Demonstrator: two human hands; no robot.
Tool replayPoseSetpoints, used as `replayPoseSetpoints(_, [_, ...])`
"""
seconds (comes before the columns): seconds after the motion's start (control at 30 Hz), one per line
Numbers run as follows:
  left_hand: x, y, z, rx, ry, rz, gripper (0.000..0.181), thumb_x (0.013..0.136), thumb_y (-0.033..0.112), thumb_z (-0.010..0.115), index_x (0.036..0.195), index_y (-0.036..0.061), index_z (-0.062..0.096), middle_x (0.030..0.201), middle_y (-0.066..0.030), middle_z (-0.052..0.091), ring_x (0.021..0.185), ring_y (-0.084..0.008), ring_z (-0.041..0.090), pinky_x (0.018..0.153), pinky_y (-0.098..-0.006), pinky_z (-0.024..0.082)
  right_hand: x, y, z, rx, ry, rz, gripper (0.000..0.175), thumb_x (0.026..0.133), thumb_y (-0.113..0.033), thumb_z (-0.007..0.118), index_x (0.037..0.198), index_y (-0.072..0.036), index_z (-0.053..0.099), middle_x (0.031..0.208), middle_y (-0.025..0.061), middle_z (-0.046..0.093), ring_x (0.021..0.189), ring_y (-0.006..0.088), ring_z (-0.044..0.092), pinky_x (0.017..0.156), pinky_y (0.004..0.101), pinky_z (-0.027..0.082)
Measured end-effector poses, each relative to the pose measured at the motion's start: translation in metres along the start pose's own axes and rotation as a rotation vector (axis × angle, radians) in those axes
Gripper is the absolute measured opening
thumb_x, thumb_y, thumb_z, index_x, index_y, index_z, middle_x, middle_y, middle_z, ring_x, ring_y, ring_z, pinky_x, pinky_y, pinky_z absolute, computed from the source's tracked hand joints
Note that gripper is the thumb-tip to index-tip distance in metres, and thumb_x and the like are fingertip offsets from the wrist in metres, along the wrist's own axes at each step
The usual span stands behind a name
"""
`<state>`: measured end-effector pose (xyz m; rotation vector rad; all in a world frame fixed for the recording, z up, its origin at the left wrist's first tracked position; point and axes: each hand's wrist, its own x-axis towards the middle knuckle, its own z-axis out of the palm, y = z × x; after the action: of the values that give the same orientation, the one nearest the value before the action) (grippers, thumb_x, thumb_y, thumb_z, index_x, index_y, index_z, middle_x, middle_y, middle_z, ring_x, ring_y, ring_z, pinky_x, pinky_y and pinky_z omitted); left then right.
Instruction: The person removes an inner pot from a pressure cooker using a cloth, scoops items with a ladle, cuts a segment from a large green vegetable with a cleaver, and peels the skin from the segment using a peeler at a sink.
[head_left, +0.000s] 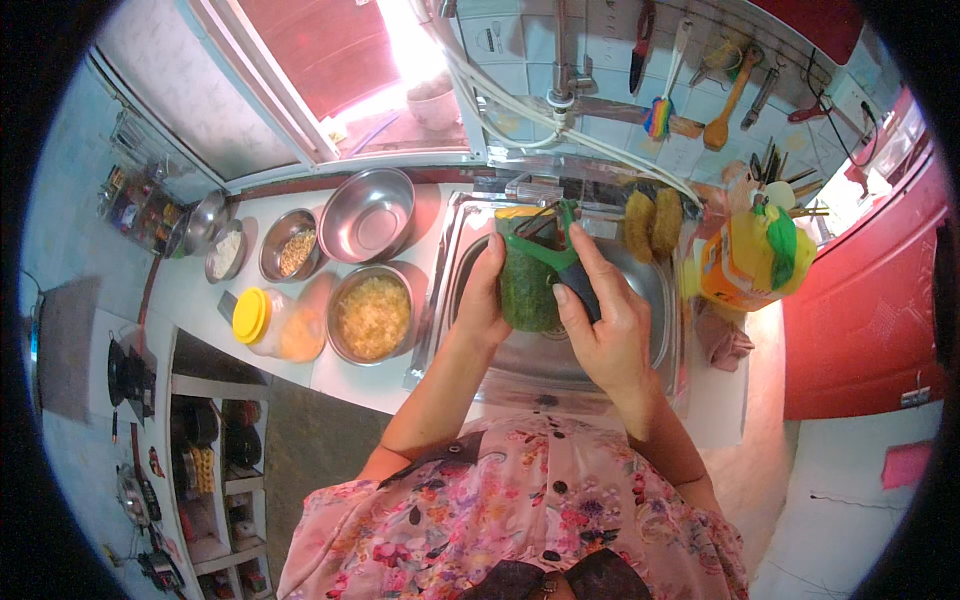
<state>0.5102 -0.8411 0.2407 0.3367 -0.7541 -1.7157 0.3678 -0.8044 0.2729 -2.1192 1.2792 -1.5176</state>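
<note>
My left hand holds a dark green-skinned piece of squash over the sink, fingers mostly hidden behind it. Yellow-orange flesh shows along its top edge. In my right hand is a green Y-shaped peeler with a dark handle. The peeler's head lies across the upper part of the squash; whether the blade touches the skin I cannot tell. Below both hands is the stainless steel sink basin.
Left of the sink stand a bowl of grated pale yellow food, an empty steel bowl, a bowl of chopped bits and a yellow-lidded jar. Sponges and a large yellow container are on the right.
</note>
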Motion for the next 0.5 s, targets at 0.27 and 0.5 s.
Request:
replayPoseSetpoints(0.27, [0.0003,-0.0026,-0.0010,0.014,0.007,0.008,0.055,0.090,0.047,0.039,0.128,0.0061,0.039,0.122,-0.0143,0.050,0.108,-0.0264,0.052,0.093,-0.0404,0.042,-0.0014,-0.0041,-0.0028,-0.069,-0.048,0.018,0.056,0.079,-0.016,0.061,0.131,-0.011,0.041,0.076,0.0140,0.060,0.066,0.0290,0.060,0.055,0.0376,0.048])
replayPoseSetpoints(0.5, [-0.0009,-0.0038,0.0013,-0.043,0.023,0.008,0.054,0.092,0.045,0.037,0.122,0.0003,0.044,0.114,-0.0125,0.055,0.104,-0.0209,0.055,0.090,-0.0353,0.044,-0.0035,-0.0054,-0.0014,-0.078,-0.036,-0.002,0.056,0.080,-0.017,0.060,0.132,-0.012,0.040,0.079,0.0159,0.060,0.066,0.0310,0.060,0.055,0.0402,0.047])
